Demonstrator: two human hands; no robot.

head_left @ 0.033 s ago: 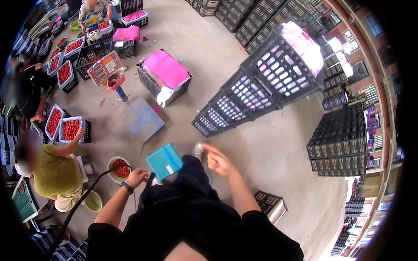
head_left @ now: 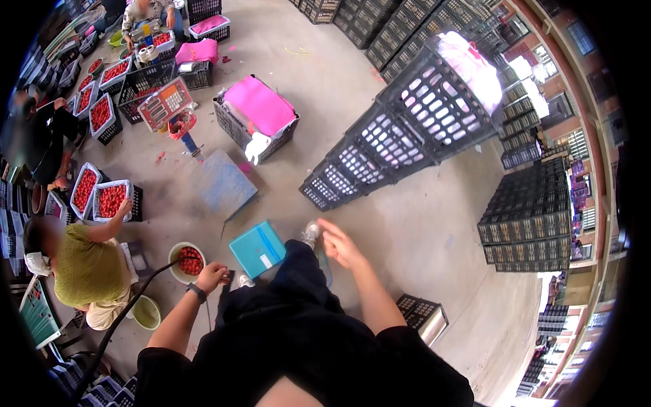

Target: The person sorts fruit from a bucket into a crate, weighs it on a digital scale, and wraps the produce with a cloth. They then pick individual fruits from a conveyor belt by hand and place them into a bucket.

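My right hand (head_left: 341, 248) is held out over the floor with its index finger and other fingers stretched forward, holding nothing; a white shoe of mine (head_left: 311, 232) is just beyond it. My left hand (head_left: 214, 275), with a dark band at the wrist, is closed beside a dark strap-like thing (head_left: 228, 279); what its fingers hold, I cannot make out. Close to its left stands a pale bowl (head_left: 174, 273) of small red fruit (head_left: 190, 261). A flat teal box (head_left: 258, 250) lies on the floor ahead, between my two hands.
A tall stack of black crates (head_left: 400, 122) rises ahead right. Farther off are a scale platform (head_left: 227, 184), its keypad display (head_left: 165, 104) and a pink-covered crate (head_left: 261, 105). At left a person in a yellow-green top (head_left: 93, 261) reaches into a fruit crate (head_left: 112, 200). A low crate (head_left: 417, 312) stands right.
My right hand has shifted slightly right, and its fingers look more stretched out than in the other frame. The seated person's head has tipped down a little. My left hand stays almost in place.
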